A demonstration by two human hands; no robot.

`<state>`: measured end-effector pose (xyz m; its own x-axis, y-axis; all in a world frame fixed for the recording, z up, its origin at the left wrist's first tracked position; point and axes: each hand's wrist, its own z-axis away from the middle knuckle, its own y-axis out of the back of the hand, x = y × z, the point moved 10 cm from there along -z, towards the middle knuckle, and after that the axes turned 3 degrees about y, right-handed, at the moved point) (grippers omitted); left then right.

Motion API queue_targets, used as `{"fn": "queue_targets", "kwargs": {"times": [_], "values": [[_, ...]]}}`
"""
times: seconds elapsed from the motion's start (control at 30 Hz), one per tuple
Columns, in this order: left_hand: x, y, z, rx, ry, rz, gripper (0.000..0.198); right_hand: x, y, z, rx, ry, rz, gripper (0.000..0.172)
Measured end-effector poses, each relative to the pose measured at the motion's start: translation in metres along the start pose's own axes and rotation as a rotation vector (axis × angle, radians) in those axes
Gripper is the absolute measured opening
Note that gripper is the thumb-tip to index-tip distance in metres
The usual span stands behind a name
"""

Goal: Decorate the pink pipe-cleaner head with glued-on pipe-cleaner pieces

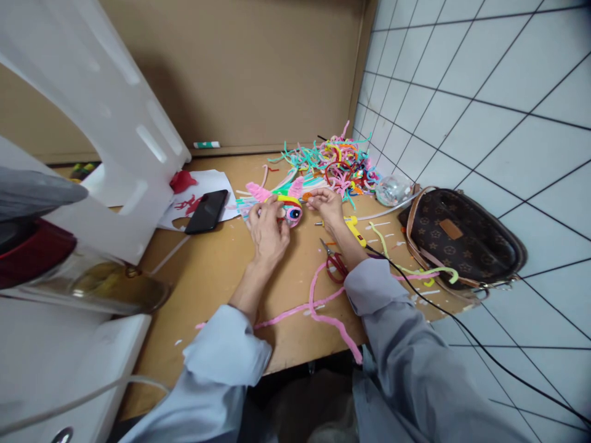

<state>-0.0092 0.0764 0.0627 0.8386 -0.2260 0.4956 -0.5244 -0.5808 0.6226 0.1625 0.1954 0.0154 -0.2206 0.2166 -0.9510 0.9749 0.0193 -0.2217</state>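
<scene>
My left hand (269,232) is closed around a pipe-cleaner figure (292,201), pink, yellow and red, with a big blue-and-black eye and pink ear-like tufts on top. At its right side my right hand (329,209) pinches a small orange piece (306,196) between thumb and fingertips. The piece is close to the figure; whether they touch I cannot tell. Beneath my right wrist lie a yellow hot glue gun (355,232) and red-handled scissors (337,267). Pale and turquoise pipe cleaners (302,184) lie just behind the figure.
A tangled heap of pipe cleaners (339,161) fills the back right. Left are a black phone (207,211), paper (220,182) and a clear jug (106,286). A brown handbag (466,237) stands right, by the tiled wall. Long pink pipe cleaners (318,314) and a black cord (434,304) cross the front.
</scene>
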Motion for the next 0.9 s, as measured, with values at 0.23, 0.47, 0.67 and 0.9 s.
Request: {"fn": "queue_targets", "kwargs": {"times": [0.23, 0.47, 0.67, 0.9], "values": [[-0.0021, -0.0017, -0.0002, -0.023, 0.025, 0.018, 0.046, 0.0041, -0.0039, 0.0004, -0.001, -0.009, -0.010, 0.019], [-0.0023, -0.0027, -0.0007, -0.048, 0.043, 0.026, 0.049, 0.0079, -0.0041, 0.0008, 0.024, -0.039, -0.032, 0.019], [-0.0021, -0.0020, -0.0006, -0.036, 0.031, 0.025, 0.045, 0.0082, -0.0070, 0.0013, 0.018, -0.038, -0.014, 0.017], [-0.0018, -0.0012, -0.0011, -0.034, 0.036, 0.015, 0.047, 0.0071, -0.0092, 0.0031, 0.015, -0.050, -0.012, 0.018]]}}
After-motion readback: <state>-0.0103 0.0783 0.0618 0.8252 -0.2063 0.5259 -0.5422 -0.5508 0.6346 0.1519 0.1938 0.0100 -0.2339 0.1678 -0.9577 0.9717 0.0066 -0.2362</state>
